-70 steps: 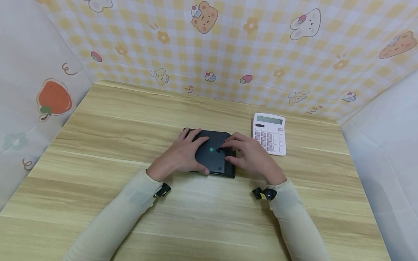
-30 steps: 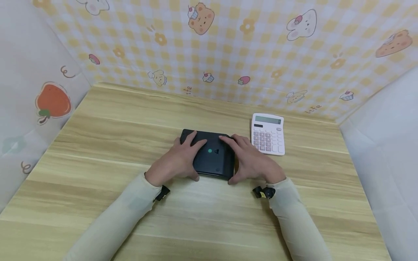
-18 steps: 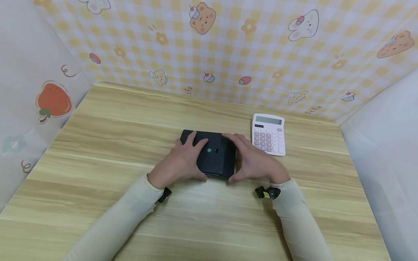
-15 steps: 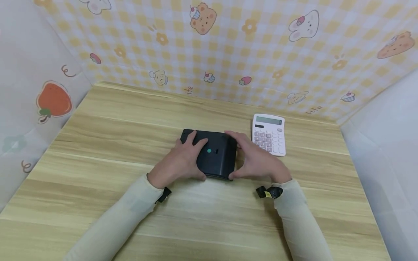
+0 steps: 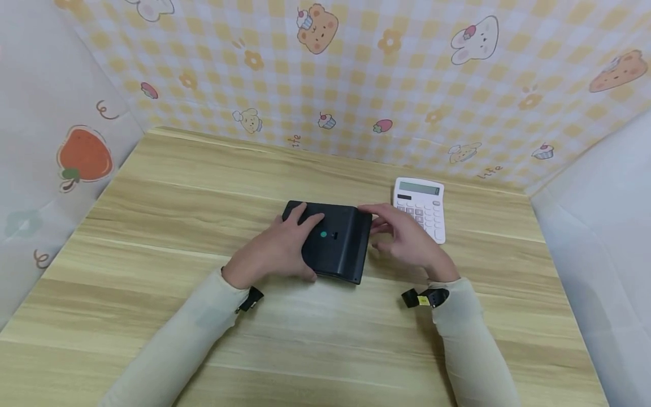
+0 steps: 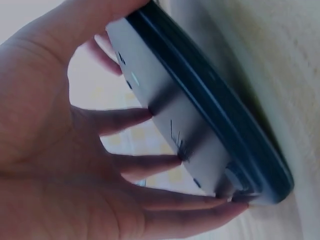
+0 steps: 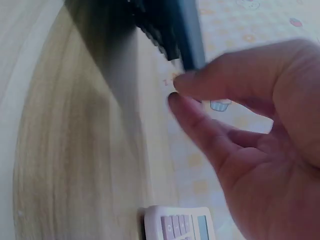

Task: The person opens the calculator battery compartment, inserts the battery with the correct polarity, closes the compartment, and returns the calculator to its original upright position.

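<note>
A black calculator [image 5: 335,249] lies face down over the table, its back showing a green dot. Its right side is raised, and keys [image 7: 152,35] show on its underside in the right wrist view. My left hand [image 5: 274,246] holds it from the left, thumb at the near edge and fingers [image 6: 145,165] spread over the back. At its right edge is my right hand [image 5: 407,240], forefinger by the far corner, the other fingers loosely bent beside the edge. In the right wrist view a fingertip meets or nearly meets the edge; contact is hard to tell.
A white calculator [image 5: 432,212] lies face up on the wooden table [image 5: 325,350], just behind my right hand. A yellow checked cloth [image 5: 351,85] hangs along the back, and pale cloth [image 5: 605,198] along the sides.
My right hand has gone from the back of the black calculator to its right edge, then slid right with the thumb off the near corner. The calculator's right side has risen. My left hand stays on it.
</note>
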